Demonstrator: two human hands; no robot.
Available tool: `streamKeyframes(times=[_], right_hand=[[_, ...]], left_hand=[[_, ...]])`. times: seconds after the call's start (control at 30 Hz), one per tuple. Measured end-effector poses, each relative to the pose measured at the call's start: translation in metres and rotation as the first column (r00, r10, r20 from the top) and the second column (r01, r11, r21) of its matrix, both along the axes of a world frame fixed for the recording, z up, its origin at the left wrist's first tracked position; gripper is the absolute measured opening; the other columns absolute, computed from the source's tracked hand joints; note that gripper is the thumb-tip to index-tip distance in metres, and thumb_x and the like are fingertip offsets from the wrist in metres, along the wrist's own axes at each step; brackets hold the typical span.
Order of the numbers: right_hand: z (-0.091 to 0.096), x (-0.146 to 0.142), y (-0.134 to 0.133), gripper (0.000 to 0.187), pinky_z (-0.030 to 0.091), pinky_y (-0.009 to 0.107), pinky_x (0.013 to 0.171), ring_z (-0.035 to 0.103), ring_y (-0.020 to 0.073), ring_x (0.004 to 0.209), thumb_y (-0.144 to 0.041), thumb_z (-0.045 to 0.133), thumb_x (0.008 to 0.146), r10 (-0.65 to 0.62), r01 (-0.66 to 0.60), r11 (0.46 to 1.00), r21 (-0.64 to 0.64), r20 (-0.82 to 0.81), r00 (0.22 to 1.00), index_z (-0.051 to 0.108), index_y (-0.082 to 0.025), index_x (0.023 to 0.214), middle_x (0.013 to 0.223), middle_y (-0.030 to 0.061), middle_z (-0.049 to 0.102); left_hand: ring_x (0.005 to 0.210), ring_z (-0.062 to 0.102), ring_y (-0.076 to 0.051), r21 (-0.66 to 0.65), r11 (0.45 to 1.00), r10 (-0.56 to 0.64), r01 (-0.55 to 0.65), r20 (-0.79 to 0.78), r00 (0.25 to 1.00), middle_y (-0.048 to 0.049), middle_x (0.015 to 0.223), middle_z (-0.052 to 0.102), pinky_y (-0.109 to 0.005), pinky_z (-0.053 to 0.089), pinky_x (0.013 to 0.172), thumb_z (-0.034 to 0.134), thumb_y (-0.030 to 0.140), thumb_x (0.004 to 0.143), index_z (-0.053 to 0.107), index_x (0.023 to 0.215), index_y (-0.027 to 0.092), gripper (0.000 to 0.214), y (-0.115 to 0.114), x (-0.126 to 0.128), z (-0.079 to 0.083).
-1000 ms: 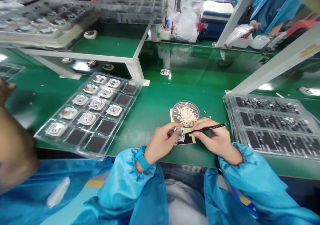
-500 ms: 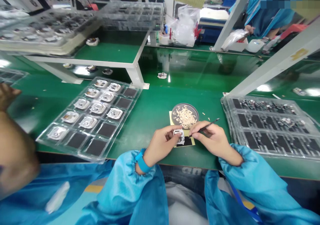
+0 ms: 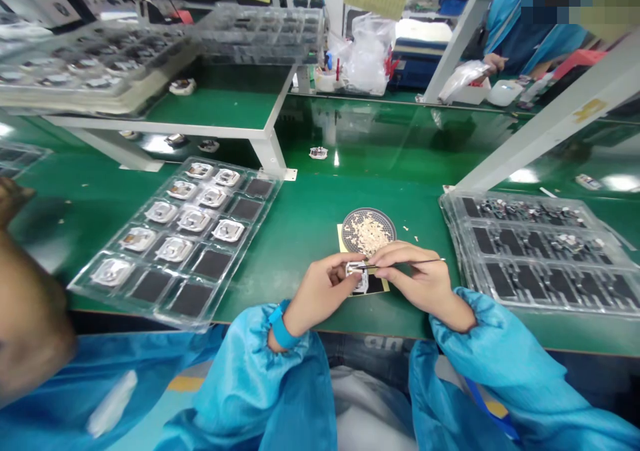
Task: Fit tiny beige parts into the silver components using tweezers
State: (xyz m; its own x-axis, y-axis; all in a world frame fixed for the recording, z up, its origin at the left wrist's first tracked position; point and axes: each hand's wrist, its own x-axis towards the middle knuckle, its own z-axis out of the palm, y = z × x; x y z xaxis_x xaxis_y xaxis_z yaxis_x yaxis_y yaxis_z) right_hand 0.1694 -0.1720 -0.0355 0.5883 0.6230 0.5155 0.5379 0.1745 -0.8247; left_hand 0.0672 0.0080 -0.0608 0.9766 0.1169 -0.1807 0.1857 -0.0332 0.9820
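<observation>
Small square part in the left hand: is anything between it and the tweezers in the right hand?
Nothing visible stands in the way. The tweezers in the right hand reach straight to the small square part in the left hand, with the tip at its upper edge.

I had the left hand point(image 3: 320, 297) pinching a small white square module point(image 3: 357, 277) over a black-and-yellow card point(image 3: 373, 285); the right hand point(image 3: 425, 281) held fine tweezers point(image 3: 405, 263) to the module; a round perforated dish point(image 3: 369, 231) of pale flakes sat just beyond; a clear blister tray point(image 3: 175, 237) lay left on the green bench point(image 3: 300, 197), a stacked tray point(image 3: 537, 254) right.
</observation>
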Motion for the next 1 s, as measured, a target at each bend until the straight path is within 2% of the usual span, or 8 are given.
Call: streamKeyframes(times=[0.27, 0.4, 0.6, 0.77, 0.83, 0.9, 0.97, 1.0], right_hand=[[0.002, -0.003, 0.003, 0.014, 0.061, 0.038, 0.081, 0.073, 0.0201, 0.088, -0.011, 0.076, 0.084, -0.016, 0.016, 1.0, 0.008, 0.0, 1.0, 0.077, -0.02, 0.095, 0.091, 0.0063, 0.077], [0.002, -0.004, 0.003, 0.015, 0.061, 0.037, 0.082, 0.073, 0.0196, 0.088, -0.01, 0.076, 0.083, -0.009, 0.009, 1.0, 0.022, 0.005, 1.0, 0.077, -0.02, 0.094, 0.091, 0.0057, 0.077], [-0.004, -0.001, 0.004, 0.019, 0.06, 0.036, 0.083, 0.073, 0.0189, 0.089, -0.008, 0.077, 0.082, 0.03, -0.03, 0.998, 0.051, 0.009, 1.0, 0.077, -0.02, 0.096, 0.094, 0.0054, 0.077], [-0.005, -0.007, 0.006, 0.007, 0.061, 0.037, 0.084, 0.074, 0.02, 0.087, -0.022, 0.08, 0.082, -0.027, 0.034, 0.996, 0.083, -0.089, 0.996, 0.076, -0.02, 0.087, 0.09, 0.0063, 0.077], [0.003, -0.011, 0.001, 0.009, 0.06, 0.038, 0.084, 0.073, 0.0202, 0.088, -0.027, 0.077, 0.086, -0.041, 0.061, 0.989, 0.133, -0.146, 0.988, 0.073, -0.019, 0.089, 0.092, 0.0078, 0.077], [0.02, -0.013, -0.013, 0.015, 0.059, 0.039, 0.086, 0.072, 0.02, 0.093, -0.033, 0.065, 0.096, -0.062, 0.087, 0.987, 0.139, -0.172, 0.983, 0.068, -0.018, 0.093, 0.097, 0.0092, 0.075], [0.041, -0.006, -0.036, 0.025, 0.058, 0.037, 0.083, 0.07, 0.0184, 0.088, -0.038, 0.051, 0.103, -0.19, 0.2, 0.978, 0.058, -0.146, 0.971, 0.065, -0.018, 0.095, 0.093, 0.0077, 0.073], [0.051, 0.003, -0.051, 0.028, 0.056, 0.034, 0.076, 0.069, 0.017, 0.08, -0.04, 0.049, 0.104, -0.314, 0.316, 0.949, 0.004, -0.099, 0.944, 0.065, -0.019, 0.095, 0.086, 0.0056, 0.071]], left_hand=[[0.071, 0.059, -0.015, -0.023, 0.999, -0.032, 0.032, -0.002, 0.999, -0.0095, 0.091, 0.072, -0.027, 0.044, 0.064, 0.069, 0.034, 0.088, 0.07, 0.123, 0.014, 0.04, 0.001, -0.001, 0.001], [0.073, 0.059, -0.015, -0.036, 0.999, -0.035, 0.035, 0.0, 0.999, -0.0115, 0.096, 0.072, -0.027, 0.045, 0.066, 0.07, 0.036, 0.088, 0.069, 0.122, 0.011, 0.042, 0.001, -0.002, 0.001], [0.071, 0.058, -0.014, -0.031, 0.999, -0.038, 0.039, 0.012, 0.999, -0.0098, 0.09, 0.07, -0.027, 0.046, 0.066, 0.069, 0.037, 0.087, 0.067, 0.122, 0.009, 0.045, 0.002, 0.0, 0.002], [0.072, 0.061, -0.015, 0.031, 0.998, -0.048, 0.048, -0.002, 0.999, -0.007, 0.086, 0.069, -0.025, 0.048, 0.065, 0.069, 0.041, 0.087, 0.067, 0.12, 0.012, 0.044, 0.006, 0.001, -0.002], [0.076, 0.064, -0.016, 0.044, 0.998, -0.039, 0.039, -0.007, 0.999, -0.0066, 0.087, 0.069, -0.025, 0.05, 0.066, 0.07, 0.041, 0.086, 0.067, 0.118, 0.013, 0.042, 0.008, 0.002, -0.004], [0.081, 0.066, -0.017, 0.002, 1.0, -0.015, 0.015, 0.01, 1.0, -0.0071, 0.092, 0.07, -0.026, 0.053, 0.071, 0.072, 0.038, 0.084, 0.064, 0.115, 0.014, 0.04, 0.009, 0.003, -0.005], [0.082, 0.067, -0.017, -0.05, 0.998, 0.026, -0.024, 0.035, 0.999, -0.0065, 0.095, 0.07, -0.025, 0.054, 0.07, 0.075, 0.034, 0.079, 0.06, 0.112, 0.016, 0.04, 0.01, 0.004, -0.004], [0.081, 0.067, -0.017, -0.066, 0.997, 0.052, -0.049, 0.042, 0.998, -0.006, 0.095, 0.069, -0.024, 0.054, 0.067, 0.077, 0.033, 0.077, 0.058, 0.112, 0.017, 0.043, 0.009, 0.004, -0.003]])
